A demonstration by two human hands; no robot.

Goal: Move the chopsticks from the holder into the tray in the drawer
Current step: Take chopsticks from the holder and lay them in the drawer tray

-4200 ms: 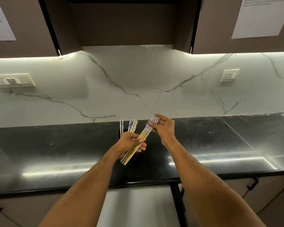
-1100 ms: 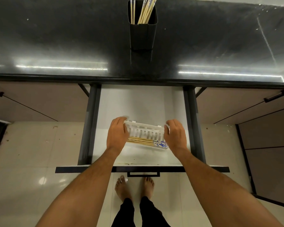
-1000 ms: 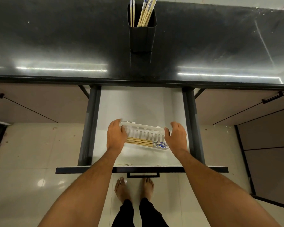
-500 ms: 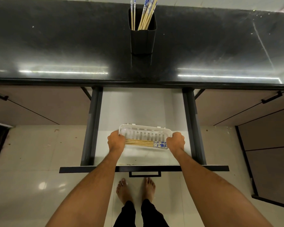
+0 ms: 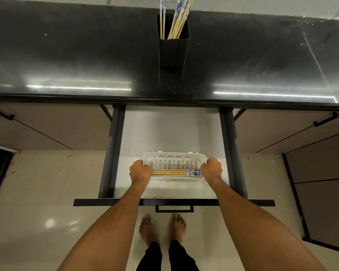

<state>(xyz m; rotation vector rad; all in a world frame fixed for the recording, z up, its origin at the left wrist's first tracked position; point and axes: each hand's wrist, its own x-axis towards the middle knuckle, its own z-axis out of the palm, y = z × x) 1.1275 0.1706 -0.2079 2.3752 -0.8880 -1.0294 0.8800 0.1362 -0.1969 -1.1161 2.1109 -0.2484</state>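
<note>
A white slotted tray [image 5: 174, 162] lies in the open drawer [image 5: 170, 132] below the counter. Several wooden chopsticks with blue-patterned ends [image 5: 174, 172] lie side by side along the tray's near side. My left hand [image 5: 139, 172] grips the tray's left end and my right hand [image 5: 211, 169] grips its right end. On the black counter stands a black holder [image 5: 173, 48] with several more chopsticks [image 5: 178, 18] upright in it, leaning right.
The black countertop [image 5: 67, 55] spans the view above the drawer. The drawer front with its handle [image 5: 174, 206] juts toward me over the tiled floor [image 5: 47, 192], above my bare feet [image 5: 162, 229]. Closed cabinet fronts [image 5: 292, 132] flank the drawer.
Earlier both hands held chopsticks above the holder. Since a second ago my open hands beside the tray closed on its two ends, and the tray turned square to the drawer.
</note>
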